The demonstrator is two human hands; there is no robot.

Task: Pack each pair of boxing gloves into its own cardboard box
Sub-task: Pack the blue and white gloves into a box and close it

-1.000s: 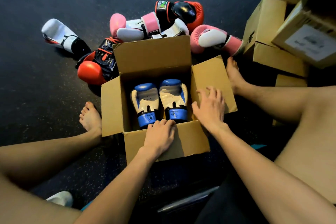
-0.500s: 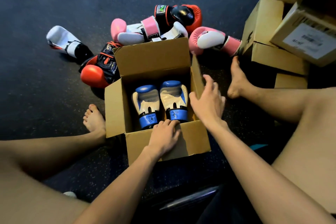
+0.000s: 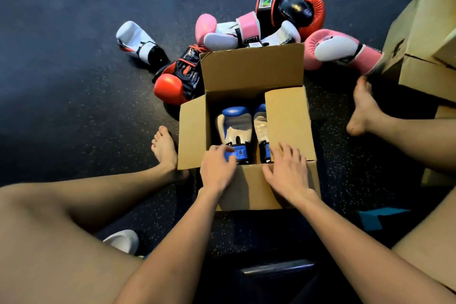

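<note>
An open cardboard box (image 3: 251, 69) stands on the dark floor between my legs. Inside it a pair of blue-and-white boxing gloves (image 3: 237, 126) lies side by side, cuffs toward me. The box's right flap (image 3: 286, 116) is folded inward and covers most of the right glove. My right hand (image 3: 286, 170) presses flat on that flap's near corner, fingers spread. My left hand (image 3: 217, 170) sits at the near left edge of the box, its fingers curled over the near flap's rim beside the left glove's blue cuff.
Behind the box lies a heap of loose gloves: a pink-and-white glove (image 3: 340, 49), another (image 3: 222, 32), red-and-black ones (image 3: 177, 81) (image 3: 296, 10), and a white-and-black one (image 3: 138, 42). Stacked cardboard boxes (image 3: 424, 52) stand at the right. My bare feet (image 3: 165, 150) (image 3: 365, 108) flank the box.
My right hand swung the right flap from lying outward to folded in over the right glove. My left hand shifted left along the near edge.
</note>
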